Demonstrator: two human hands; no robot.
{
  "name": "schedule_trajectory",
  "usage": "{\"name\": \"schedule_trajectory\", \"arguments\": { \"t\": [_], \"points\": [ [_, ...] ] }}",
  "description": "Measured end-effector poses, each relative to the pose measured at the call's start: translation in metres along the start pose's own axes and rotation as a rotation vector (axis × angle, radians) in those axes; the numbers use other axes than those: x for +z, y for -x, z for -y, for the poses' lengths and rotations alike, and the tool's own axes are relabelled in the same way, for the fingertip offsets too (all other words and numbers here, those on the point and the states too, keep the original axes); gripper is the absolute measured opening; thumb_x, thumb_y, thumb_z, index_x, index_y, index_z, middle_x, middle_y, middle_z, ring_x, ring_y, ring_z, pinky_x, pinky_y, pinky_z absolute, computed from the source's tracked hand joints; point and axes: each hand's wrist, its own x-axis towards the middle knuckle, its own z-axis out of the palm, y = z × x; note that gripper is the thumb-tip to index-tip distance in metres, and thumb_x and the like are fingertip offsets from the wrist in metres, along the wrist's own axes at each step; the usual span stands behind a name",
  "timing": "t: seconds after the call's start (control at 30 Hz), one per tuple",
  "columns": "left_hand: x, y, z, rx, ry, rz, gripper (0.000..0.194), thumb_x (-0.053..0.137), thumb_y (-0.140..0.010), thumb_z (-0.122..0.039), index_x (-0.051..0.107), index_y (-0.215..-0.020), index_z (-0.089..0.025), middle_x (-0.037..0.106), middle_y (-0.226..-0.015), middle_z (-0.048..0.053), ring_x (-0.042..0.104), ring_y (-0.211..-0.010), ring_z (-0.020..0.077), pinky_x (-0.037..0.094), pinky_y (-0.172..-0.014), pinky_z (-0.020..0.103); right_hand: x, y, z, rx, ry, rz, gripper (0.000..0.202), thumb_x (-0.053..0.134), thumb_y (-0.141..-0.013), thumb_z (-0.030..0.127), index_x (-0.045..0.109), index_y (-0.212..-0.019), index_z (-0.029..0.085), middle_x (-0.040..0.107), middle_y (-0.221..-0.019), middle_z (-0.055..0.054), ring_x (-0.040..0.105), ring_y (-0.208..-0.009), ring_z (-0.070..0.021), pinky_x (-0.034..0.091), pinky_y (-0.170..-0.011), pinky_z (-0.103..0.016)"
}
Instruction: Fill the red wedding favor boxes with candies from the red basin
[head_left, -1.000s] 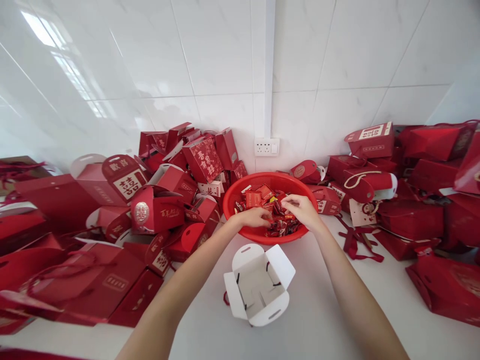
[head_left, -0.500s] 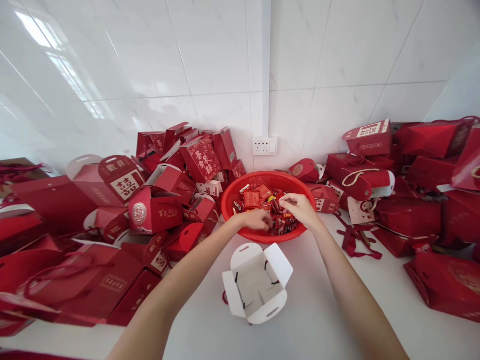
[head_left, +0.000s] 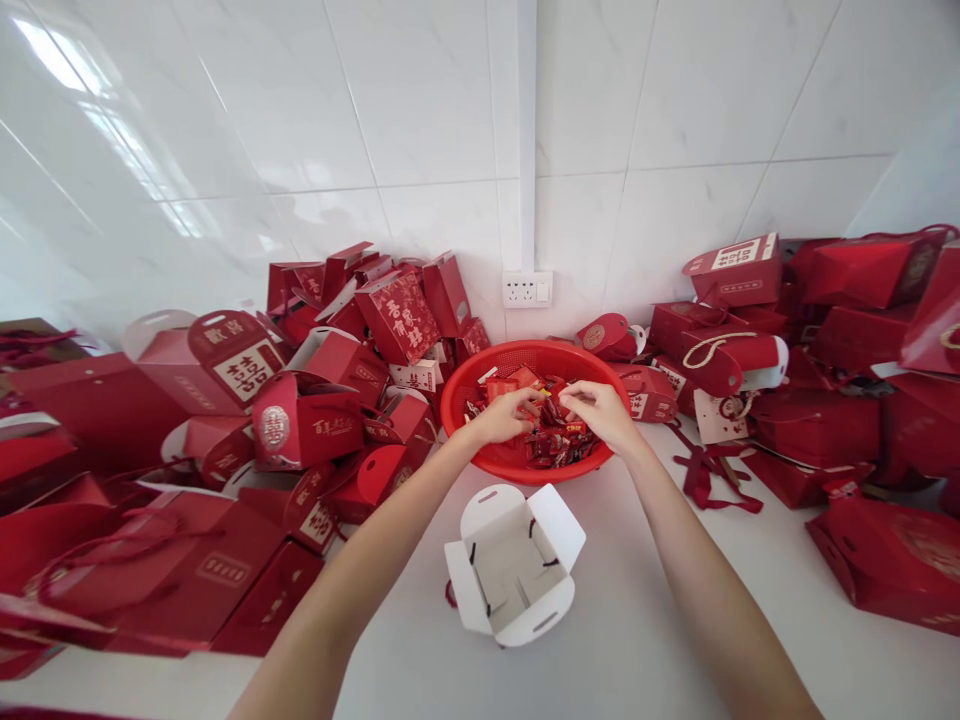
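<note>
A round red plastic basket [head_left: 455, 400] stands near the wall, with small red-wrapped sweets [head_left: 559, 447] inside. My left hand [head_left: 514, 413] is over the left half of the basket, its fingers apart above the sweets. On the right side of the basket is my right hand [head_left: 596, 408], thumb and fingertips pressed together; whatever it may hold is too small to make out. In front of the basket an opened box [head_left: 510, 570] shows its white inside, its flaps folded outward and dark cord ends inside.
Red gift boxes [head_left: 307, 420] are heaped on the left of the white table [head_left: 600, 640]. Another heap of red boxes [head_left: 814, 430] lies on the right, beside a loose red ribbon [head_left: 712, 480]. A socket [head_left: 527, 290] is on the tiled wall behind.
My left hand has risen from the sweets and moved slightly away from me, its fingers now spread. My right hand has barely moved. The open box stays in place.
</note>
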Motion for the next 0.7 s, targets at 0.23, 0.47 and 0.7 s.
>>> {"name": "schedule_trajectory", "arguments": {
  "t": [0.23,0.47,0.7],
  "points": [
    [0.0016,0.002,-0.0012,-0.01,-0.308,0.449,0.037,0.074,-0.072,-0.021,0.073,-0.109,-0.019,0.075,-0.111,0.005,0.068,-0.102,0.0234,0.05,-0.091,0.029,-0.0002,0.0002,0.0009,0.011,-0.007,-0.036,0.021,0.067,-0.071,0.04,0.068,-0.08,0.021,0.069,-0.07,-0.002,0.066,-0.06,-0.0183,0.051,-0.058,-0.03],
    [0.0038,0.0012,-0.0049,0.011,-0.343,0.587,0.042,0.061,-0.078,-0.016,0.074,-0.117,-0.024,0.074,-0.12,0.001,0.067,-0.106,0.0207,0.047,-0.091,0.025,0.001,-0.002,0.0001,0.018,-0.009,-0.026,0.021,0.069,-0.07,0.041,0.069,-0.077,0.021,0.069,-0.066,-0.002,0.065,-0.057,-0.0189,0.051,-0.057,-0.03],
    [0.0061,0.002,-0.0091,0.006,-0.334,0.615,0.035,0.058,-0.085,-0.026,0.075,-0.116,-0.023,0.073,-0.123,0.002,0.066,-0.109,0.0213,0.046,-0.094,0.026,0.0019,-0.005,-0.0054,-0.008,-0.011,-0.018,0.024,0.07,-0.069,0.043,0.07,-0.076,0.021,0.07,-0.071,-0.003,0.065,-0.055,-0.0174,0.05,-0.053,-0.029]
  ]
}}
